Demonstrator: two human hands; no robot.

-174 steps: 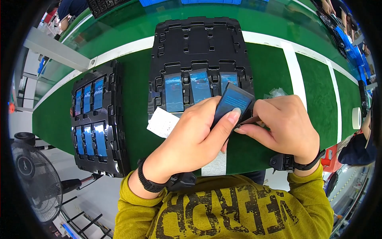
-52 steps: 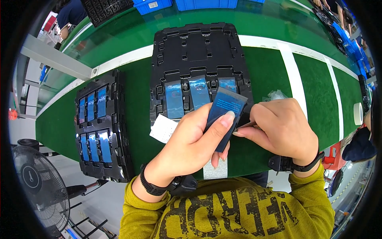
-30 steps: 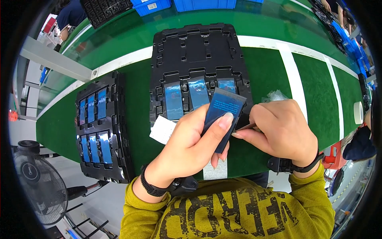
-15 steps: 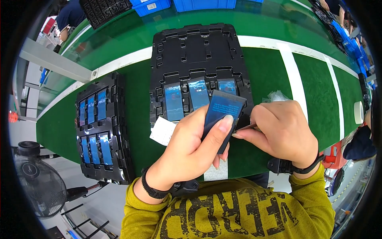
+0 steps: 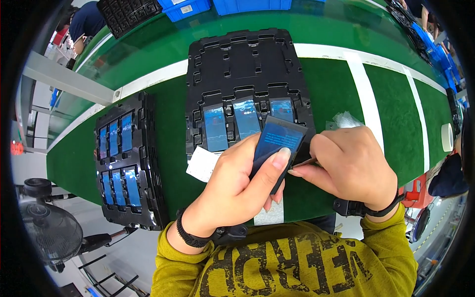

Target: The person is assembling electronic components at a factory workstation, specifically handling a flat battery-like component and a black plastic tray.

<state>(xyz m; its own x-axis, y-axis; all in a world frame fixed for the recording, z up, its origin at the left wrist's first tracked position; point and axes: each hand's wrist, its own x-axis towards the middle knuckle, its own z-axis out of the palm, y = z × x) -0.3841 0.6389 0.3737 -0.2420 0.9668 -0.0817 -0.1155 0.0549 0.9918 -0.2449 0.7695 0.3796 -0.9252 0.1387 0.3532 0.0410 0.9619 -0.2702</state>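
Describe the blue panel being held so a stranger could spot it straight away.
On the green table, find the large black tray in the middle. Just below it, the left hand grips a blue panel. Unlike the panels seated in trays, it is lifted and tilted.

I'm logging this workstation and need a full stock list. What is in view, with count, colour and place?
Table: one, green with white lines, across the middle.
Centre tray: one, black, straight ahead, three blue panels in its near row.
Left tray: one, black, at the table's left, six blue panels.
Held panel: one, dark with a blue face, in the left hand.
Paper slip: one, white, by the centre tray.
Clear wrap: one, crumpled, behind the right hand.
Bins: blue, far edge.
Fan: one, black, lower left.
Left hand: grips the held panel.
Right hand: fingertips at the panel's edge.
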